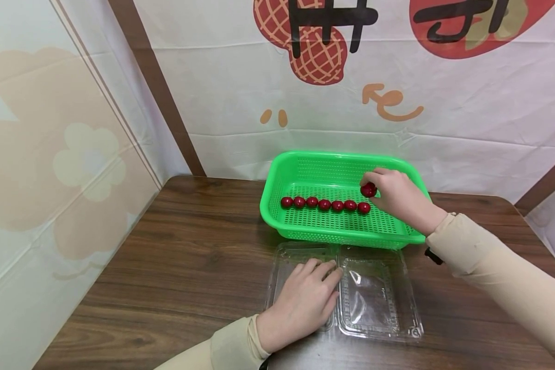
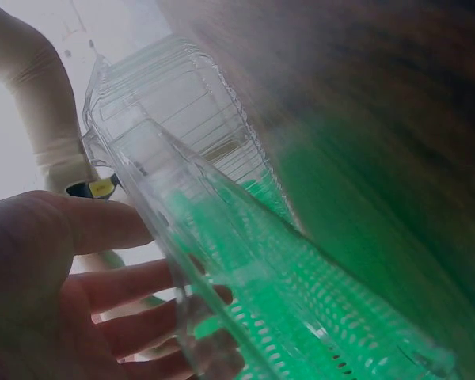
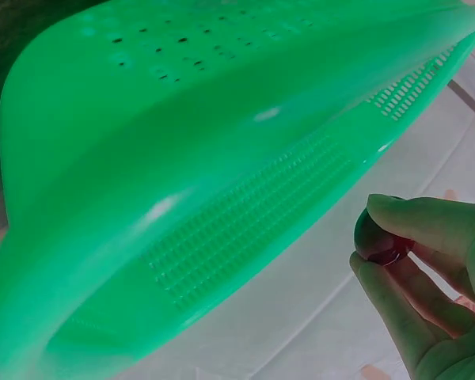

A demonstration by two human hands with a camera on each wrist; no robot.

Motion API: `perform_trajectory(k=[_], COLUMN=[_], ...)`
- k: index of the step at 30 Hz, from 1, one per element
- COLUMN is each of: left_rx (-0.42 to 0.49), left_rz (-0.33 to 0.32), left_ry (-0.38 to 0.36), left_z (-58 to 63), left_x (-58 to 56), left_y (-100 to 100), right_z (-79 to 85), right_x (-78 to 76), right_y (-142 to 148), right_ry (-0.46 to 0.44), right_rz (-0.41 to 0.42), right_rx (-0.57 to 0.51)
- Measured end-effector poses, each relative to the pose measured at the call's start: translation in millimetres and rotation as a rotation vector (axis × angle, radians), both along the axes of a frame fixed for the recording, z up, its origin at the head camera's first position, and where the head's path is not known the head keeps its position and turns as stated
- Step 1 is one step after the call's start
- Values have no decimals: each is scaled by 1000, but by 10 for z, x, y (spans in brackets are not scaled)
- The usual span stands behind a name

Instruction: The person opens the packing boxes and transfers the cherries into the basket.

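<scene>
My right hand (image 1: 398, 198) pinches a glossy dark red, cherry-like ball (image 1: 368, 190) over the right part of a green perforated basket (image 1: 342, 237). In the right wrist view, thumb and fingertips hold the same ball (image 3: 382, 236) beside the basket's rim. Several matching balls (image 1: 324, 205) lie in a straight row on the basket floor. My left hand (image 1: 302, 298) rests on the left half of an opened clear plastic clamshell box (image 1: 374, 293) in front of the basket. Its fingers look relaxed and spread against the clear plastic (image 2: 182, 127) in the left wrist view.
The brown wooden table (image 1: 189, 267) bears the basket and box. A white printed cloth (image 1: 222, 103) hangs behind the basket, and another pale cloth panel (image 1: 32, 216) stands along the left edge.
</scene>
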State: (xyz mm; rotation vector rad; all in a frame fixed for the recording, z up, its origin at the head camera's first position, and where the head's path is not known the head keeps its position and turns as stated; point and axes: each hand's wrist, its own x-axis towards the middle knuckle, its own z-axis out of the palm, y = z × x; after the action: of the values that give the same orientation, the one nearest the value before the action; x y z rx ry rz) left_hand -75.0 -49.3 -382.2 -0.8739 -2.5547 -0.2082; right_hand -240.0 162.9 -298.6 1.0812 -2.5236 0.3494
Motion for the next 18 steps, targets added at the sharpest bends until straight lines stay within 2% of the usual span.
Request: perform_trajectory(k=[8, 18], left_rx=[6, 1], left_rz=[-5, -1], left_ry=[4, -3], left_z=[2, -3], left_x=[-1, -1], left_y=[5, 1], right_z=[3, 4], right_x=[-124, -297], right_y=[-2, -4], right_ry=[-47, -113], right_rz=[-49, -72], right_rx=[24, 75])
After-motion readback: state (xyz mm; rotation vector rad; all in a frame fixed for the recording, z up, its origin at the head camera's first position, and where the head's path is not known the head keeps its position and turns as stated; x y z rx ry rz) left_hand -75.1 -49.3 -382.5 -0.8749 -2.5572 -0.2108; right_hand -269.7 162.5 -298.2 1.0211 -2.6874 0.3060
